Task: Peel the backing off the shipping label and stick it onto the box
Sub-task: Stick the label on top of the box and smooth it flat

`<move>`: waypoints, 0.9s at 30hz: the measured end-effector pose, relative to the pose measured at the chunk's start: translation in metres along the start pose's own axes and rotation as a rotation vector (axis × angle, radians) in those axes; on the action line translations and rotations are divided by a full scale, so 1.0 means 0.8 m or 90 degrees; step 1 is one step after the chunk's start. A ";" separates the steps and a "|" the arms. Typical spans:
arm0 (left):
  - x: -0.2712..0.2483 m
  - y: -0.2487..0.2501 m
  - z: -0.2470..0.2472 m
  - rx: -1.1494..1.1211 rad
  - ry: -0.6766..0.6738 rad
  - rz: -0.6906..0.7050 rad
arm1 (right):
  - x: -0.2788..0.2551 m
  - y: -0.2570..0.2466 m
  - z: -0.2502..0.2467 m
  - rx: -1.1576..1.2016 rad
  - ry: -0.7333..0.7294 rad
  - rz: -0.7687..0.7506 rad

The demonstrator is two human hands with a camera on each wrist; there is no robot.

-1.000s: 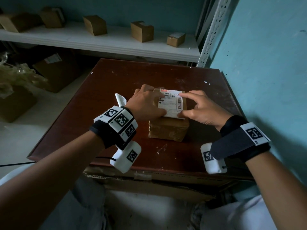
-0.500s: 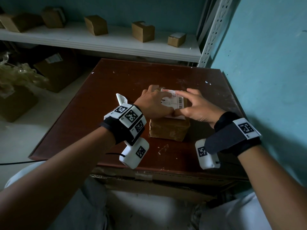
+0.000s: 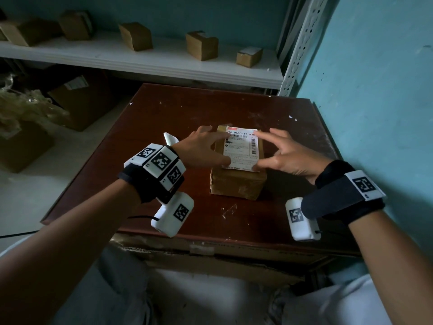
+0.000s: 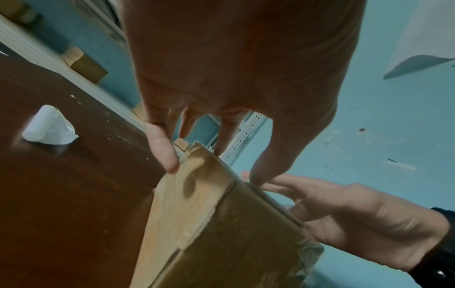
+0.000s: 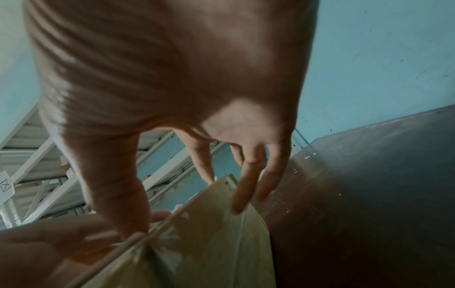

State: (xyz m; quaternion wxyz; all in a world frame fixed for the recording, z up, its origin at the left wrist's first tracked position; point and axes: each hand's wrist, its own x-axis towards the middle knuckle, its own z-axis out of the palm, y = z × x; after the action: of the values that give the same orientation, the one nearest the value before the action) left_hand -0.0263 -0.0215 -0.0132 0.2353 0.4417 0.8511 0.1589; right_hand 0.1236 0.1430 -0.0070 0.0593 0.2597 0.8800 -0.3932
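A small brown cardboard box (image 3: 236, 184) stands on the dark wooden table (image 3: 164, 118). The white shipping label (image 3: 241, 150) lies flat on the box top. My left hand (image 3: 203, 151) is at the box's left side, fingers spread, thumb on the label's near left corner. My right hand (image 3: 288, 153) is at the right side, fingers spread and lifted, thumb at the label's near right corner. In the left wrist view, fingertips (image 4: 169, 155) touch the box's (image 4: 209, 224) top edge. In the right wrist view, fingers (image 5: 243, 191) hang over the box (image 5: 209, 233). The curled white backing (image 3: 170, 138) lies left of the left wrist.
Behind the table a white shelf (image 3: 145, 62) carries several small cardboard boxes (image 3: 201, 44). A teal wall (image 3: 375, 90) runs close along the table's right edge. Larger cartons (image 3: 79, 99) and crumpled plastic sit on the floor to the left.
Both hands lay over the label pressing it down; now they have drawn apart to the box's sides, fingers spread, and the whole label shows.
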 end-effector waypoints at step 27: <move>0.013 0.011 0.006 -0.202 0.005 0.053 | -0.016 -0.032 0.035 -0.271 -0.065 -0.155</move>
State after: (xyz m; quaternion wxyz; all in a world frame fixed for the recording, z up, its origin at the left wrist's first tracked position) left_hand -0.0228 -0.0076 -0.0157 0.2919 0.4329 0.7973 0.3029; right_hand 0.1185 0.1033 -0.0050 0.1094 0.1133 0.9637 -0.2157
